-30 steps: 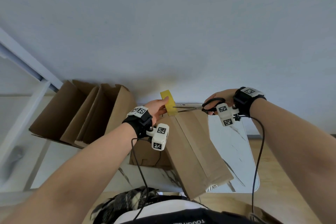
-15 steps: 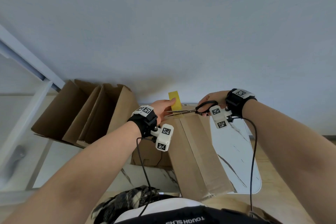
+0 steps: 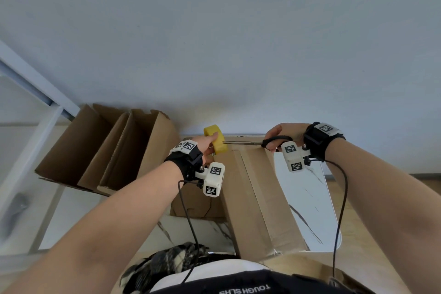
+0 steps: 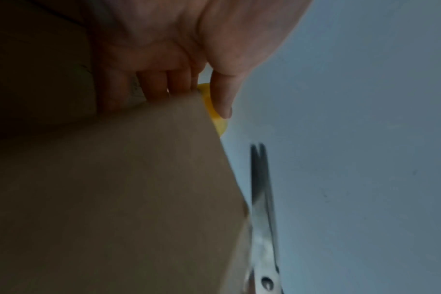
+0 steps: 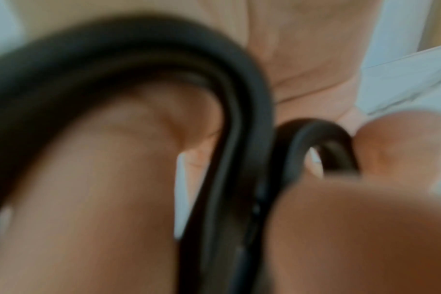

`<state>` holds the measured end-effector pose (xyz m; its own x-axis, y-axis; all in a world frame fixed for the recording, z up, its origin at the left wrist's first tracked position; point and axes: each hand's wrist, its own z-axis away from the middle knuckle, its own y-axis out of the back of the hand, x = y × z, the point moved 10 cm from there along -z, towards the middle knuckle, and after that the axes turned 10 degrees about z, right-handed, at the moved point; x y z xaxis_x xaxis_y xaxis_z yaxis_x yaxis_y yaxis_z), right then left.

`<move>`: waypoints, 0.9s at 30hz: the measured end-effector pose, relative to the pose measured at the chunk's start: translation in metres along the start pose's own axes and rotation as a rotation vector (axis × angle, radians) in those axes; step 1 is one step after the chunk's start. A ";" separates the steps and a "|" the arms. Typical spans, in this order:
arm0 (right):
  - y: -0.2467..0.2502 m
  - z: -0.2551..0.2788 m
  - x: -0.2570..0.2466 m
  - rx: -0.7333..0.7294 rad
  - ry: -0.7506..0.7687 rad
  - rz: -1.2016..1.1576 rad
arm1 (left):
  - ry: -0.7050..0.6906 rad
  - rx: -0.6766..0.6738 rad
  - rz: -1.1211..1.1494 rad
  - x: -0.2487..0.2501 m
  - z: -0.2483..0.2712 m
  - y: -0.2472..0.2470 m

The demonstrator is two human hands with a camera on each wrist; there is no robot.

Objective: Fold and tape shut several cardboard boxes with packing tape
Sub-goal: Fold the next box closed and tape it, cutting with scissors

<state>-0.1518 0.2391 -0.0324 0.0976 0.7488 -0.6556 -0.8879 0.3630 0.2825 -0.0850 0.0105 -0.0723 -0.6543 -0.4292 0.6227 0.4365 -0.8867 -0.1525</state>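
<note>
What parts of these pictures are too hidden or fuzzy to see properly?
- The tape between the yellow tape roll and the box: too thin to make out in the head view, so whether it is cut is unclear.
- Left hand fingertips: hidden behind the box edge in the left wrist view.
- Scissors blades: missing from the right wrist view, where blurred black handles and the right hand fill the picture.

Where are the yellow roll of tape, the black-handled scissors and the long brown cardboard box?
yellow roll of tape [image 3: 218, 143], head view, on its outer yellow band.
black-handled scissors [image 3: 276, 142], head view, on the black handle loop.
long brown cardboard box [image 3: 257, 198], head view, on its taped top face.
</note>
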 end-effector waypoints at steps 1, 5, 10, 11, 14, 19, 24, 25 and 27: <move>0.000 0.001 0.003 0.002 0.005 -0.017 | 0.007 0.006 0.008 -0.001 -0.001 0.004; -0.005 0.003 0.002 0.004 0.046 -0.095 | 0.002 -0.012 0.034 -0.003 -0.001 0.008; -0.013 0.003 -0.011 -0.015 0.117 -0.186 | -0.101 0.013 -0.102 -0.001 -0.050 0.031; -0.014 0.005 -0.012 -0.020 0.125 -0.203 | -0.097 0.017 -0.127 -0.005 -0.066 0.039; 0.000 0.006 -0.001 0.150 0.038 -0.214 | -0.117 0.051 -0.202 -0.004 -0.082 0.052; 0.009 -0.004 0.047 0.349 -0.274 -0.128 | -0.100 0.055 -0.320 -0.006 -0.094 0.064; -0.001 -0.014 0.066 0.589 -0.329 -0.037 | -0.024 0.069 -0.364 -0.011 -0.055 0.062; -0.004 -0.015 0.066 0.612 -0.343 0.059 | 0.003 0.073 -0.368 -0.011 -0.039 0.058; -0.014 -0.020 0.064 0.601 -0.359 0.249 | 0.066 0.077 -0.346 -0.017 -0.028 0.059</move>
<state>-0.1418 0.2713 -0.0923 0.1572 0.9464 -0.2821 -0.5140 0.3223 0.7949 -0.0653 -0.0390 -0.1136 -0.8090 -0.1187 0.5757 0.2262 -0.9668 0.1185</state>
